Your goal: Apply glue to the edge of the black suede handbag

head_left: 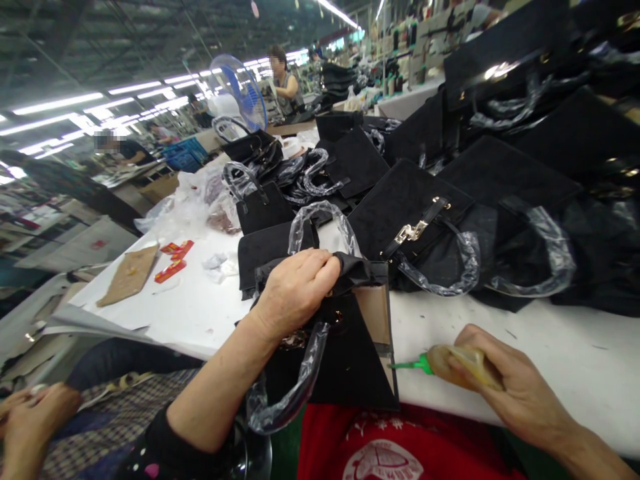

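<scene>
My left hand (295,288) is closed on the top flap of a black handbag (345,353) that stands at the table's near edge, with its plastic-wrapped handle (290,393) hanging down toward my lap. A brown cardboard insert (374,312) shows at the bag's open side. My right hand (500,383) is wrapped around a small yellowish glue bottle (457,367) with a green nozzle (407,365), which points left toward the bag's side, just short of it.
Several black handbags (410,213) with plastic-wrapped handles are piled across the white table (550,347) behind and to the right. Red packets (173,260), a cardboard piece (129,275) and crumpled plastic lie at left. Another person's hand (30,420) is at lower left. A blue fan (240,90) stands behind.
</scene>
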Demonstrator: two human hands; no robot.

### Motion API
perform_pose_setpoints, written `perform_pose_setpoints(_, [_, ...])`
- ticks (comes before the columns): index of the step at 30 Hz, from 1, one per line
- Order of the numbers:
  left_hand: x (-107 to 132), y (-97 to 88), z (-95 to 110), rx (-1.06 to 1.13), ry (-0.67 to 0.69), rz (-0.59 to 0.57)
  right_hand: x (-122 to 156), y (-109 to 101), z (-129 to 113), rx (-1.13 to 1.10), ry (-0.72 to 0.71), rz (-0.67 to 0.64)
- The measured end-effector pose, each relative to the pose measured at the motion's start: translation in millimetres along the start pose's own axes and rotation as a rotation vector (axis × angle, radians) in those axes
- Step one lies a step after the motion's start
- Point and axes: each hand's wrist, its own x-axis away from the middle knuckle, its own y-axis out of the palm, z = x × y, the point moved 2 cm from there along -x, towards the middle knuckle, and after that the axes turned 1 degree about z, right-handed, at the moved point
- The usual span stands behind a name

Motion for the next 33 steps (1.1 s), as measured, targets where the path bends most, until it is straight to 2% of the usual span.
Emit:
perform_pose_setpoints(4, [-3.3, -13.9, -0.5, 0.015, 0.014, 0.027, 1.5, 0.7, -2.0, -0.052, -0.007, -0.074])
perform_pose_setpoints(10, [-6.6, -55.2, -0.6, 0.033, 0.012, 0.046, -3.7, -1.8, 1.6, 0.029, -0.112, 0.017])
perform_pose_setpoints(13, [-2.8, -65.9, 8.6, 0.097, 0.006, 0.03, -4.8, 1.3, 4.1, 0.084, -0.154, 0.04])
perform_pose_setpoints(17, [8.5, -67.3, 29.0, 0.24, -0.095, 0.046, -2.3, 7.0, 6.5, 0.107, -0.181, 0.048])
perform_pose_setpoints(21, [22.8, -65.3, 42.7, 0.398, -0.364, -0.024, -4.4, 6.6, 11.0, 0.116, -0.14, 0.046])
perform_pose_setpoints(23, [28.8, -66.0, 45.2, 0.45, -0.458, -0.07, -8.4, 3.9, 13.1, 0.123, -0.136, 0.092])
perform_pose_setpoints(27, [35.6, -68.1, 45.5, 0.509, -0.517, -0.118, -16.1, 1.2, 12.7, 0.137, -0.135, 0.159])
perform_pose_setpoints(31, [39.0, -68.3, 44.1, 0.558, -0.583, -0.113, -15.5, 5.1, 9.4, 0.054, -0.071, 0.016])
perform_pose_setpoints(33, [40.2, -68.5, 44.3, 0.576, -0.611, -0.113, -13.6, 5.4, 9.1, 0.043, -0.076, 0.006])
